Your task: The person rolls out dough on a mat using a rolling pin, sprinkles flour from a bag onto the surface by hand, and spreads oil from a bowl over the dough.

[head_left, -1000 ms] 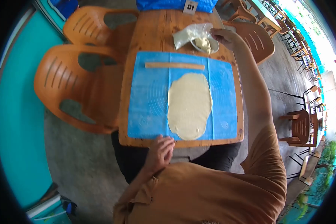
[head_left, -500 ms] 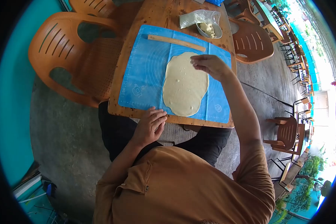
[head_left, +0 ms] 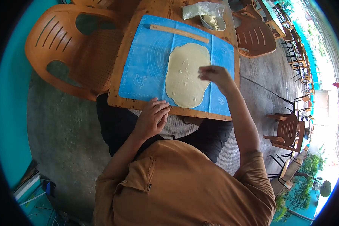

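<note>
A flat, rolled-out sheet of pale dough point(head_left: 184, 81) lies on a blue silicone baking mat point(head_left: 141, 56). Small pale bits are scattered over its middle. Above the dough's right side is my right hand point(head_left: 219, 79), its fingertips pinched together; whatever they hold is too small to make out. My left hand point(head_left: 152, 118) rests on the near table edge beside the dough's lower left, fingers stretched out and holding nothing. Across the far part of the mat lies a wooden rolling pin point(head_left: 179, 33).
Beyond the mat, a bowl point(head_left: 223, 26) with a pale, soft lump stands next to a clear plastic bag point(head_left: 194, 11) on the wooden table point(head_left: 115, 90). An orange plastic chair point(head_left: 88, 56) is on the left, a brown chair point(head_left: 256, 35) on the right.
My right hand has moved from the dough's far right part toward me, to its middle right. More pale bits show on the dough. My left hand stays at the table edge. The view has shifted slightly.
</note>
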Demonstrator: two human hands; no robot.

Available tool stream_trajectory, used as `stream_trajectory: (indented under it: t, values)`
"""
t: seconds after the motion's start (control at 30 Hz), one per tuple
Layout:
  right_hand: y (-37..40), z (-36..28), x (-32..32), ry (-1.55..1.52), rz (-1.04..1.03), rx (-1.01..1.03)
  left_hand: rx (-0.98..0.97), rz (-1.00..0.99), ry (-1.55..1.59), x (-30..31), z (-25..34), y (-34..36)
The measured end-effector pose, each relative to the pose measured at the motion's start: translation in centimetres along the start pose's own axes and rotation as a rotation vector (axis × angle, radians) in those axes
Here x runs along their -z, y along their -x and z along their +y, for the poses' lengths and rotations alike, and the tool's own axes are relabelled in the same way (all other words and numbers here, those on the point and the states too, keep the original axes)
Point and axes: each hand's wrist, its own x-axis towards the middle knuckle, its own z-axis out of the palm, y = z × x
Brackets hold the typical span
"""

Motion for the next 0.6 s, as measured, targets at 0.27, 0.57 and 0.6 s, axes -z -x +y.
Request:
stream_trajectory:
  t: [0.27,0.57,0.6]
  values:
    - [3.5,1.6,-0.4,-0.11,-0.098,-0.079,0.013,-0.051,-0.004,0.3,0.7,0.2]
    - [3.8,4.4,-5.4,0.395,0.197,0.402,0.074,-0.015,0.032,0.7,0.8,0.0]
    - [4.7,3.3,-6.3,0.505,0.123,0.423,0.07,-0.017,0.008,0.7,0.7,0.0]
